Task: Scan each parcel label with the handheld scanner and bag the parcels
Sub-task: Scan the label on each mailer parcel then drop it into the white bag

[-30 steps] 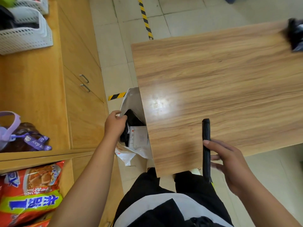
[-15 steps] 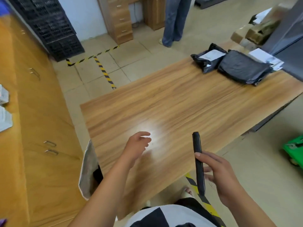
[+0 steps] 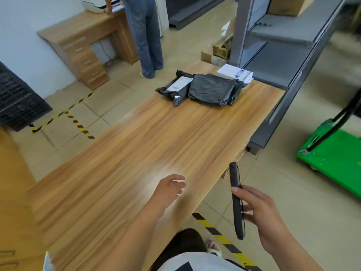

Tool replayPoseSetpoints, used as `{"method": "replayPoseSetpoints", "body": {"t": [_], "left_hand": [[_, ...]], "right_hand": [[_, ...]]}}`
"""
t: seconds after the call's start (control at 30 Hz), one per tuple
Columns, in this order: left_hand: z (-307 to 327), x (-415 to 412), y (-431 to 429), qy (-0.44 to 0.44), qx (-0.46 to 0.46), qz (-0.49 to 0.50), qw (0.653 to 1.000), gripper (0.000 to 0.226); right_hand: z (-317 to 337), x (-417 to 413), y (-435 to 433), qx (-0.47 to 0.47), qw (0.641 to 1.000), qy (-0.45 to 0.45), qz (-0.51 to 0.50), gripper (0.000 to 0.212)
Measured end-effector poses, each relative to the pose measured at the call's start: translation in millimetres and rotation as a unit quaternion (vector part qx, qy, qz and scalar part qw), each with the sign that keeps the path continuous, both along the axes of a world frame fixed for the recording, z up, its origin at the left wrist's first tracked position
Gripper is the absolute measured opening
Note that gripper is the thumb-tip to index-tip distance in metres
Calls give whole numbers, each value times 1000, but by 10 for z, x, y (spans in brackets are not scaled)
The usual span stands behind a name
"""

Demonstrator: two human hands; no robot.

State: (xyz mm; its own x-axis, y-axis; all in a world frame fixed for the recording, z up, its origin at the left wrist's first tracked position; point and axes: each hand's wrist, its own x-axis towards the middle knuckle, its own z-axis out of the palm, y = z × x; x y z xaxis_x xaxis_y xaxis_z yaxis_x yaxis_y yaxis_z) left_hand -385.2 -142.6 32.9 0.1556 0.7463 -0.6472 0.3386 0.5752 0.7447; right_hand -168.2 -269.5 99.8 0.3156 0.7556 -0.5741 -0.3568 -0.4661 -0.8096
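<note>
Your right hand [image 3: 259, 214] gripped the scanner [image 3: 235, 194], thumb along its side, just off the bench's [image 3: 136, 145] right edge; your left hand [image 3: 170, 189] hovered empty, fingers loosely spread. The black parcels [image 3: 213, 89] lay at the far end: best to step closer and take the label-up parcel [image 3: 178, 85] first.

On the bench [image 3: 136, 153] are two black poly-bag parcels: one labelled parcel [image 3: 175, 87] and one plain parcel [image 3: 212, 89]. Behind them is one white item [image 3: 235, 73], perhaps a third parcel or stacked papers. One handheld scanner [image 3: 235, 200]. One green trolley [image 3: 332, 163]. One standing person [image 3: 144, 36].
</note>
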Motion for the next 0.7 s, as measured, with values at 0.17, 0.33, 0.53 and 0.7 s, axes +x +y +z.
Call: {"method": "replayPoseSetpoints", "body": {"t": [0.17,0.33,0.53,0.7], "left_hand": [[-58,492,371,18,26,-42,999,14],[-153,1197,1210,53,130,-104,985,12],[-170,2283,2609,197,244,-217,924,58],[-199,3112,3526,308,365,-207,854,72]], "right_hand": [[-37,403,115,-7,999,-2,-32,31],[-50,876,393,3,998,-25,-54,4],[-2,1542,989,-28,995,-43,-84,16],[10,2045,1640,-89,990,-65,-91,33]]}}
